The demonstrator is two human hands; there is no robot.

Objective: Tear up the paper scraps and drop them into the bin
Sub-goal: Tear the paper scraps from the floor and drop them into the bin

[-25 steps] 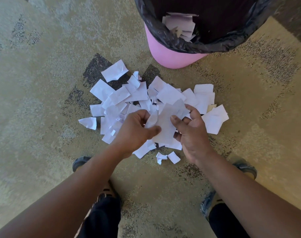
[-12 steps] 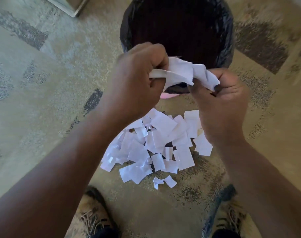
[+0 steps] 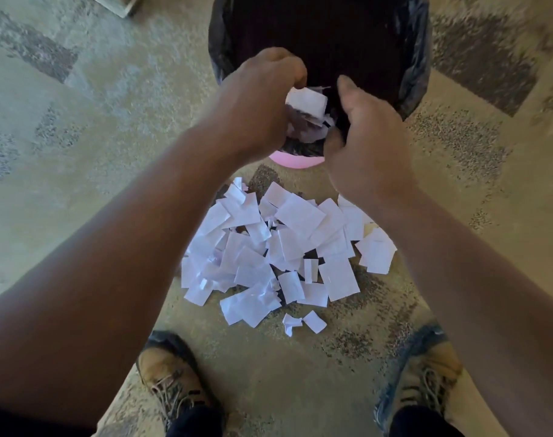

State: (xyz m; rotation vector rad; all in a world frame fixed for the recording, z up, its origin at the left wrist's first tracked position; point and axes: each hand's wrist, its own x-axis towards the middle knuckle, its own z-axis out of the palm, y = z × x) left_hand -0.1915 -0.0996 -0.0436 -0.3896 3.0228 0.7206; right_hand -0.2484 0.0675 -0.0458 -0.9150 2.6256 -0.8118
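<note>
My left hand (image 3: 256, 105) and my right hand (image 3: 366, 143) are both over the mouth of the pink bin (image 3: 295, 159), which has a black liner (image 3: 414, 74). A white paper scrap (image 3: 308, 100) hangs at my left fingertips, between the two hands. My right hand has its thumb raised and fingers loosely curled, with nothing visible in it. More torn pieces (image 3: 303, 129) lie in shadow inside the bin below. A pile of white paper scraps (image 3: 278, 253) lies on the carpet in front of the bin.
Patterned beige and grey carpet (image 3: 79, 137) covers the floor. My two shoes (image 3: 171, 380) (image 3: 426, 373) stand just behind the pile. Two small scraps (image 3: 303, 323) lie apart at its near edge. A board corner (image 3: 117, 3) shows at the top left.
The hands lifted a scrap from the pile, tore it above the bin, then moved apart over the opening. The right hand has let go of its piece.
</note>
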